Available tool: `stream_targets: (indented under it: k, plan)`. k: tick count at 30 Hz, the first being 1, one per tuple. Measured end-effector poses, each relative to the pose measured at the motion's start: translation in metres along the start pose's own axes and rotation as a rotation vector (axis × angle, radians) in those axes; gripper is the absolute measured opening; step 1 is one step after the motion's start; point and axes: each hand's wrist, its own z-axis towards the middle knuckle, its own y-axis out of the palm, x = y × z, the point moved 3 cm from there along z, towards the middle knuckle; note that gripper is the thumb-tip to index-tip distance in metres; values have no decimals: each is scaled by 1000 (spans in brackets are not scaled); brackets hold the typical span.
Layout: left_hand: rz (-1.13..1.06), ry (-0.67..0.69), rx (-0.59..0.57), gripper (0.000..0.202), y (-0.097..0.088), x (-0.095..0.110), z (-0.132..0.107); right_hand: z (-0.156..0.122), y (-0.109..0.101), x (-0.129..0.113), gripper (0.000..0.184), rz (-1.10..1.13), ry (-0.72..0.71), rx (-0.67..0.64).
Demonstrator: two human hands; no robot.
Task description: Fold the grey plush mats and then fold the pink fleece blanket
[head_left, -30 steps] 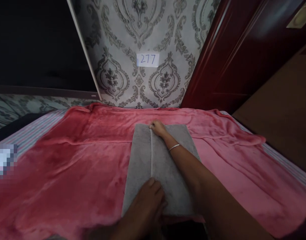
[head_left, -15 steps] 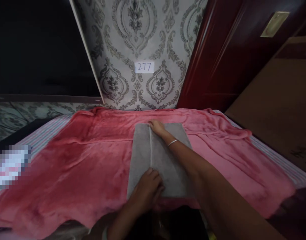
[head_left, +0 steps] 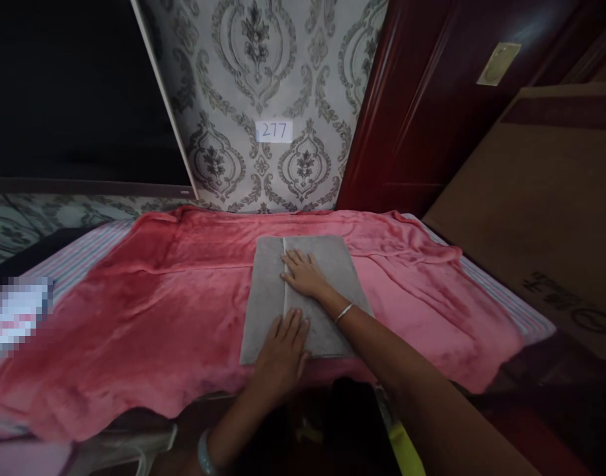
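A grey cloth (head_left: pixel 327 330), folded into a flat rectangle, lies on a pink-red plush blanket (head_left: pixel 184 317). Along its left part runs a lengthwise edge of the folded layer. My right hand (head_left: pixel 305 272) rests flat on the upper middle of the cloth, fingers spread across that edge; a thin bracelet circles the wrist. Lower down, my left hand (head_left: pixel 283 350) lies on the near part of the cloth with its fingers stretched out. Neither hand grips anything.
A striped sheet (head_left: pixel 511 304) shows beneath the blanket. Behind are a patterned wall with a paper label (head_left: pixel 274 131), a dark screen (head_left: pixel 79 92) at left, a red wooden door (head_left: pixel 412 99) and a large cardboard box (head_left: pixel 545 198) at right. A pixelated patch covers something at far left.
My right hand has come off the cloth's far edge, moved nearer and flattened. My left hand has uncurled its fingers onto the cloth. The view has shifted slightly to the right.
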Motion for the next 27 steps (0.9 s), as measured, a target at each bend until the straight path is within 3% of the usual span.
stream_targets:
  k: [8,11,14,22,27]
  plan:
    - [15,18,14,71,-1,1,-9,-11,-13,-16,59,38,61,-122]
    - [20,20,30,71,1,0,-7,-41,-12,-25,55,98,-3,-180]
    - [17,34,66,71,1,-1,-7,-89,-8,-29,53,189,-52,-152]
    - [38,51,84,66,-6,2,-4,-219,-1,-19,51,293,-47,186]
    - [0,28,54,66,-7,4,-2,-260,-3,35,49,357,292,587]
